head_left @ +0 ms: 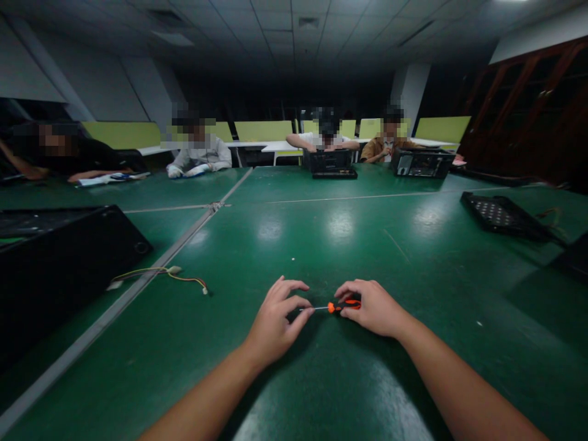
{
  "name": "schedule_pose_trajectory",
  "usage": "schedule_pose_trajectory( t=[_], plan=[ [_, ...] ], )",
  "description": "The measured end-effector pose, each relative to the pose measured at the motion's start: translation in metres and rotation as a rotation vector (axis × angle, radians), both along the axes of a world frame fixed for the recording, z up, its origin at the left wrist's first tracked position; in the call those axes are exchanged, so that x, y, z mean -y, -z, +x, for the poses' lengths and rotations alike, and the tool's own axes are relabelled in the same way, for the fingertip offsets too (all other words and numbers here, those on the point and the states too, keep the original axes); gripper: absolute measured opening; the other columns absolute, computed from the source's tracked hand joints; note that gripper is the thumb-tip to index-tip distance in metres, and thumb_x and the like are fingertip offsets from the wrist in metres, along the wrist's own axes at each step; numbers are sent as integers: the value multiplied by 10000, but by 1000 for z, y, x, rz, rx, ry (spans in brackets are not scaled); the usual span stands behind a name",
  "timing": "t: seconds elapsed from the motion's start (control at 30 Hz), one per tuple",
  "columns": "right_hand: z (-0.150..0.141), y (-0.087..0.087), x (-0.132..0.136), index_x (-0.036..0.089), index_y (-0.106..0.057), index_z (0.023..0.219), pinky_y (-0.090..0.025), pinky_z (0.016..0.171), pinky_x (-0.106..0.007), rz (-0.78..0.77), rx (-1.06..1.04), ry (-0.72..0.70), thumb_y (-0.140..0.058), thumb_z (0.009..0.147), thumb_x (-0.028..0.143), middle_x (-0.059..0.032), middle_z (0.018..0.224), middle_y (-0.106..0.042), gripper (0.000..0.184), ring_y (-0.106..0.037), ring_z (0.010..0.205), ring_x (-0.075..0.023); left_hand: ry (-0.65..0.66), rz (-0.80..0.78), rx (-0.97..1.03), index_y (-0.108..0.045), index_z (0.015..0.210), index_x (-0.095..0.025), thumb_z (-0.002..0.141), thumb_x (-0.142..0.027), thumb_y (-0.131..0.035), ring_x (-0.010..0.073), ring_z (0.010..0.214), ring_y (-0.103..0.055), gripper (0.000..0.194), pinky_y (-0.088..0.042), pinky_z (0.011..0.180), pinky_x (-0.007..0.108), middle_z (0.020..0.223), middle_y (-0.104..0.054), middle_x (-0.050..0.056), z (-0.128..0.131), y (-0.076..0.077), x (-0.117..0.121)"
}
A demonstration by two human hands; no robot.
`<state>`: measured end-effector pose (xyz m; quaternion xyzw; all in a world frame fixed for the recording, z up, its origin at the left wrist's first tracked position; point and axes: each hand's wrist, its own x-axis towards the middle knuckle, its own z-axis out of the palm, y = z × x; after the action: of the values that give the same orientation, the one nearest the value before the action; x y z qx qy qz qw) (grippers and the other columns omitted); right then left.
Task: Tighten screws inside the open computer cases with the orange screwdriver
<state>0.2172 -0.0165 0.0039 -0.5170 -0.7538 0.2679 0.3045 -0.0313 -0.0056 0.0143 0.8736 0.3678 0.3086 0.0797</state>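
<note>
An orange-and-black screwdriver [331, 307] lies level between my two hands, just over the green table. My left hand [281, 315] pinches the tip end of its thin metal shaft between thumb and index finger, with the other fingers loosely curved. Around the handle at the right, the fingers of my right hand [371, 307] are closed, and they partly cover it. What the fingertips of my left hand hide at the very tip I cannot make out.
The green table [340, 380] has a grey seam strip. Left are a black computer case [68, 269] and a cable with connectors [184, 277]; right, a black perforated panel [503, 217]. Across, several people sit, with computer cases [331, 162] before two of them.
</note>
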Motion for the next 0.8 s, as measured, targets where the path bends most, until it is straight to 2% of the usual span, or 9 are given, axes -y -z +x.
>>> schedule_pose_trajectory(
  t=[0.4,0.6,0.8],
  plan=[
    [-1,0,1,256,-724,957,-472,801,-317,25,85,-7,-737,711,132,-15,888,-672,275,-634,822,-181,13,1,33,-705,864,-221,874,-239,-612,215,1090,-601,96,-310,1139,550,1104,-647,65,2,0,3],
    [-2,-3,1,250,-728,903,-463,793,-296,167,20,-22,-694,747,83,-12,858,-680,231,-609,852,-175,35,64,98,-733,850,-231,853,-235,-650,202,1027,-624,84,-338,1125,531,1041,-665,54,2,-3,5],
    [-2,-1,0,245,-728,893,-468,777,-301,154,22,1,-693,726,76,-17,861,-680,240,-610,831,-178,11,62,111,-741,823,-242,861,-276,-655,212,998,-626,100,-359,1091,536,1004,-680,47,3,-3,3]
  ],
)
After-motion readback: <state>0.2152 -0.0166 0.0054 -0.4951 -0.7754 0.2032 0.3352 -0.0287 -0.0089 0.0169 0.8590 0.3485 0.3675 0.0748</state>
